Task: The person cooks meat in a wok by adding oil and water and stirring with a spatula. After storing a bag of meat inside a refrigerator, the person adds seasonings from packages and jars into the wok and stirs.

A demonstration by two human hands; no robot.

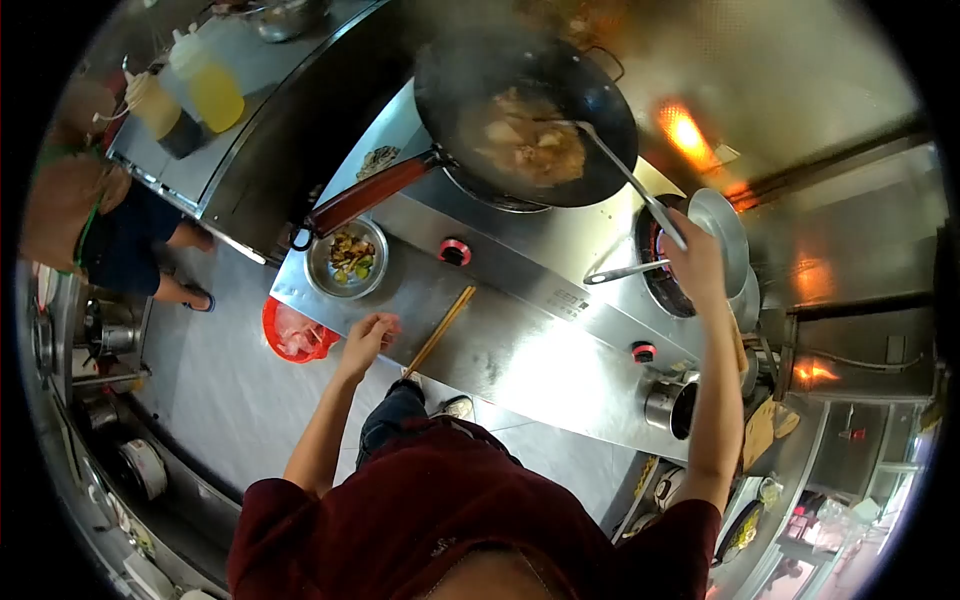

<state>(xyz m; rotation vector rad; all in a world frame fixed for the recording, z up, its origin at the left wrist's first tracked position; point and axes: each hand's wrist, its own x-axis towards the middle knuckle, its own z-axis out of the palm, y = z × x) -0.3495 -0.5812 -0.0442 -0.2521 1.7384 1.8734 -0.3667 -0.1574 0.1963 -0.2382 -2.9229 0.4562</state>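
Observation:
My right hand [692, 255] is closed around the end of a long metal ladle [640, 188]. The ladle reaches into a black wok [610, 150], where its head is hidden among pieces of food in brown broth [535, 145]. Steam rises from the wok, whose reddish wooden handle [375, 197] points toward the lower left. Near the counter's front edge, my left hand [370, 338] has curled fingers with something pinkish at the tips, too small to name. Beside it are a metal bowl [318, 275] of browned and green bits and a pair of chopsticks [440, 330].
A second burner [655, 285] on the right has a metal utensil [625, 272] and a steel bowl [715, 215] by it. A steel pot [662, 405] stands lower right. The red basin [325, 350] sits below the counter. Another person [115, 220] is at the left.

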